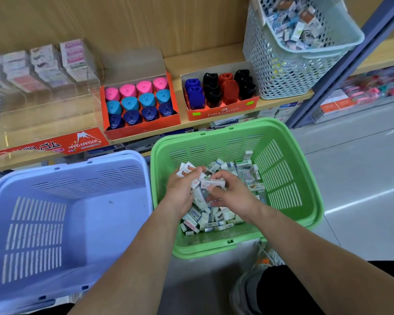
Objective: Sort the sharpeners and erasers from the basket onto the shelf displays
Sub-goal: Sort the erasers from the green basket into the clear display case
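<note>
Right of the lilac basket (55,223), the left hand (182,192) is gripping a bunch of boxed erasers (187,170); the right hand (233,196) is pinching what seems a single eraser (213,184) beside it, both hovering over the heap (214,215) lying in the green basket (214,153).

Bright, diffuse indoor light; shadows are soft. Pale glare streaks cross the floor (362,197) at right, and the clear display case (46,103) at the left end of the shelf (214,57) reflects light. Wide-angle distortion bows the shelf's front edge. Centre sharp; stacked packs (43,64) at upper left and goods (373,87) at far right are blurred.
</note>
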### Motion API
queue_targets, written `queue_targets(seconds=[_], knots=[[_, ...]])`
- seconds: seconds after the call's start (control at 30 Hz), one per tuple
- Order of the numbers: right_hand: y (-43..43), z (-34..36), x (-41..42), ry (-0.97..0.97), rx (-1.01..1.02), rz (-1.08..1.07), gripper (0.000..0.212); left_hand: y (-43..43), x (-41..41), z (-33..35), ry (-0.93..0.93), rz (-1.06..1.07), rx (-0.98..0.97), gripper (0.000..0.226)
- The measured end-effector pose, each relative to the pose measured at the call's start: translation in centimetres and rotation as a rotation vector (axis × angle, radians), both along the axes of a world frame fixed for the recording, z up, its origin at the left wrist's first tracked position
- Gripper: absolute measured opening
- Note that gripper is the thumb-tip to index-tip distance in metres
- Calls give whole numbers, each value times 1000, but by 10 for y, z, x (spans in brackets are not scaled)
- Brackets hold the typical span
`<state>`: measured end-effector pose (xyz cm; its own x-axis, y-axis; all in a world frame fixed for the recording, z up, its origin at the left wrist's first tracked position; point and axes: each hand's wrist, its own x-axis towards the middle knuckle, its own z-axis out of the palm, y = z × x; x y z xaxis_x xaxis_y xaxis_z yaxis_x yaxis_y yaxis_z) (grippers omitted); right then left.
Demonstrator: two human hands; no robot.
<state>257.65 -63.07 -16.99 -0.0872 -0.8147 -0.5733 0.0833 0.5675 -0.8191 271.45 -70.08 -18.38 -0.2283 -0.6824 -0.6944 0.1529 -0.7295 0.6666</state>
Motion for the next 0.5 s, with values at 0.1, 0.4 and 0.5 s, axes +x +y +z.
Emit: queue_targets(seconds=[0.1,0.4,0.5], knots=[[-1,-2,-4,32,-20,-38,14,0,-2,-1,3,62,28,22],[-5,3,-21,80,-55,-122,8,9,2,-23,-150,-32,82,92],[-8,1,-14,47,-47,-110,8,13,-1,-26,-92,-9,82,74]])
